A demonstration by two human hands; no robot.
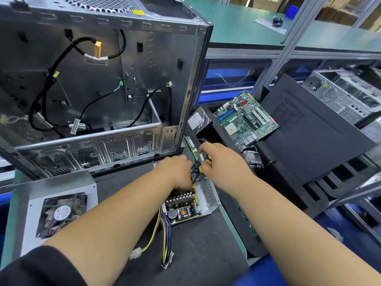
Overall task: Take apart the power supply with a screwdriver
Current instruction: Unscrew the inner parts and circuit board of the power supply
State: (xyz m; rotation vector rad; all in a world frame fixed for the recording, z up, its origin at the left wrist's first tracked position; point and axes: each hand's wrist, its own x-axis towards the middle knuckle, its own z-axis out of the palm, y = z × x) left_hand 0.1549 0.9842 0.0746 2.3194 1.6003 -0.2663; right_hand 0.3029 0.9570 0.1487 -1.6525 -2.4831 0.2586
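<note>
The power supply [186, 203] is lying open on the dark mat [202, 244] of the bench [12, 213], right in front of the person, its circuit board, heat sink fins and copper coil all showing. A bundle of yellow, purple and black wires [162, 230] is trailing out of its near end toward two white plugs. The left hand [178, 172] is pressing down on the far end of the board with its fingers curled over the parts there; what they are closing on is hidden. The right hand [220, 159] is gripping the screwdriver [205, 165], its yellow and black handle peeking out from under the fingers, just beside the left hand over the far edge of the unit.

To the left, the supply's metal cover [51, 205] is sitting apart with its fan facing up; the round label on the fan is too small to read. Behind it, an emptied computer case [99, 79] is standing with loose black cables hanging inside, and embossed lettering running down its inner panel that I cannot make out. A yellow sticker near its top is unreadable as well. Beyond the hands, a green memory stick [191, 144], a hard drive [199, 120] with a white label and a motherboard [245, 120] are resting against a black side panel [315, 131].
</note>
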